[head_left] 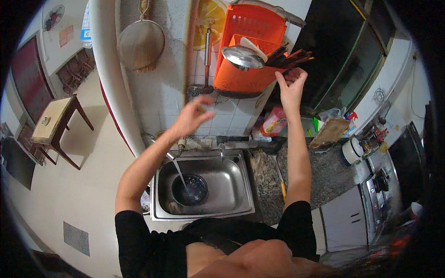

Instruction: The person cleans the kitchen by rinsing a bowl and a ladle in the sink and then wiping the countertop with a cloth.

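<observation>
On our left we see a pale floor [109, 194] with a grey square [76, 238], a small wooden table [62, 107] and a dark red door [30, 69]. Ahead of us rises a white tiled wall [225, 121]; rightward, a dark window [340, 76] and pale cabinet [342, 208].

We see glossy, smooth orange plastic in the utensil holder [241, 83] and mirror-bright metal on the domed utensil [242, 56]. The chopsticks [296, 59] look like dark wood. We find satiny steel in the sink [225, 180], fine wire mesh in the strainer [141, 44], smooth, glazed wall tiles [227, 121], a speckled, stone-like countertop [331, 180] and matt black cloth sleeves [299, 227].
</observation>
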`<state>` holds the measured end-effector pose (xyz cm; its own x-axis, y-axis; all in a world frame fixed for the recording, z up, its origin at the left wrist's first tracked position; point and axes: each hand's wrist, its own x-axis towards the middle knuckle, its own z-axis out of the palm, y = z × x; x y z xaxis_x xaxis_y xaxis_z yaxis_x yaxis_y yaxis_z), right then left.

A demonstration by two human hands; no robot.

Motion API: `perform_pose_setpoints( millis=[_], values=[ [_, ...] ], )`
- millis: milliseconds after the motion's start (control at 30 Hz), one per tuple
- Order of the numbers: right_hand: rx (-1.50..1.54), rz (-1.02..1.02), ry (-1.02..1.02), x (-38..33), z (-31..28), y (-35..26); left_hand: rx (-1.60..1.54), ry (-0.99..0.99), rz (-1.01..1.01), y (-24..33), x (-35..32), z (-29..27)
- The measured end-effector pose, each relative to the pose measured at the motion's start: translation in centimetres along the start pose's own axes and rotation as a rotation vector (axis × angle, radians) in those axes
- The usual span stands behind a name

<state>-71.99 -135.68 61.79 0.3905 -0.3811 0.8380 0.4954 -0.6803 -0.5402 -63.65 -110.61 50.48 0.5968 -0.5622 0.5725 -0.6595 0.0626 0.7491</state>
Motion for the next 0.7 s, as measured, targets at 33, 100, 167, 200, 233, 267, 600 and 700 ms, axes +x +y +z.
perform_pose_setpoints(
  millis=[33, 100, 167, 200, 233, 267, 600, 700],
  values=[
    [0.021, -0.017, 0.006, 0.7, 0.0, 0.8, 0.061, 0.128, 0.147, 1.1, 2.6, -0.1],
    [0.068, -0.05, 0.012, 2.0, 0.2, 2.5, -0.049, 0.214, 0.021, 4.1, 6.4, -0.4],
    [0.076, 0.001, -0.04, 3.5, 0.6, 3.5, -0.098, 0.252, -0.007, 5.7, 8.9, -1.0],
    [0.123, 0.029, -0.069, 4.3, 0.9, 3.8, -0.126, 0.268, -0.021, 6.0, 9.8, -1.3],
    [0.174, 0.054, -0.098, 5.0, 1.3, 3.9, -0.133, 0.276, 0.015, 5.7, 10.7, -1.7],
    [0.196, 0.038, -0.137, 5.5, 1.8, 3.6, -0.139, 0.282, 0.049, 5.0, 11.5, -2.1],
    [0.294, 0.167, -0.225, 7.6, 3.7, 5.3, 0.173, 0.442, 0.018, 3.8, 14.1, -1.7],
    [0.324, 0.161, -0.246, 7.2, 3.5, 4.6, 0.187, 0.464, 0.056, 4.0, 13.8, -1.3]
  ],
)
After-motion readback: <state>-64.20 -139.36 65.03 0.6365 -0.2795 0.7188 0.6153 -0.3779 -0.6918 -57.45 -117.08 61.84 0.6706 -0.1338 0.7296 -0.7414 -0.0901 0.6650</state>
